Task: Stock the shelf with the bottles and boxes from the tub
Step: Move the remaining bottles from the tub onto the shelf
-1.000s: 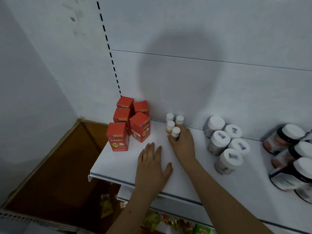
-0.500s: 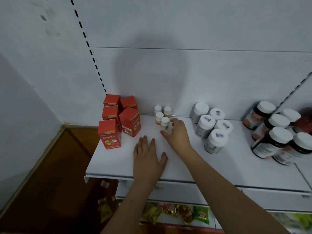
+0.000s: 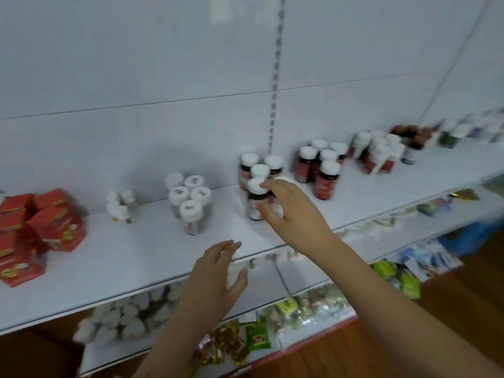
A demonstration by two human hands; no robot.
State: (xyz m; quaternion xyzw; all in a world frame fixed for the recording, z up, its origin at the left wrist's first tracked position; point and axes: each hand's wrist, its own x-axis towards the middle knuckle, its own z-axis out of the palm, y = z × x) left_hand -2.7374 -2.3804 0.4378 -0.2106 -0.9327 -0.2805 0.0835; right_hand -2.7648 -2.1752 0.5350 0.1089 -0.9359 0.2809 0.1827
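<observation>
Here, 5 clear jars (image 3: 190,199), 4 small bottles (image 3: 119,203).

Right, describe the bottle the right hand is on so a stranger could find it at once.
On the white shelf, pass the red boxes, the tiny white bottles and the clear white-capped jars to the first cluster of dark bottles. It is the front one, nearest the shelf edge, the only one the right hand touches.

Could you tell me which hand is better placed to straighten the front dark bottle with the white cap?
Right: the right hand already touches that dark bottle, while the left hand hovers open near the shelf edge.
</observation>
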